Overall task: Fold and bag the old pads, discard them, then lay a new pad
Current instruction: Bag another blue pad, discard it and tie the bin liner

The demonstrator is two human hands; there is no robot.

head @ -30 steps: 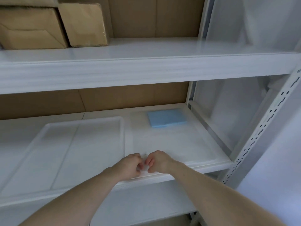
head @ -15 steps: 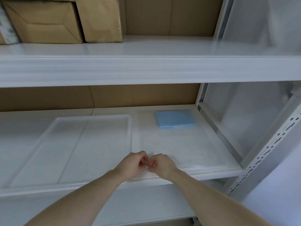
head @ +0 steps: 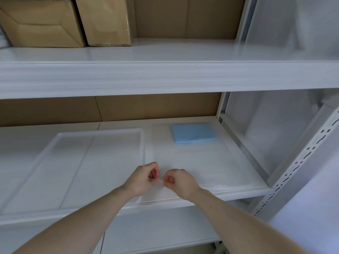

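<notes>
bare forearms, no sleeves, hands (head: 159,178) ungloved

No readable text, label, brand or number is showing anywhere, not even on the cardboard boxes (head: 66,22).

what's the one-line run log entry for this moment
left hand: pinching pad edge | right hand: pinching pad edge | white pad: flat on shelf | blue pad: folded, behind
</notes>
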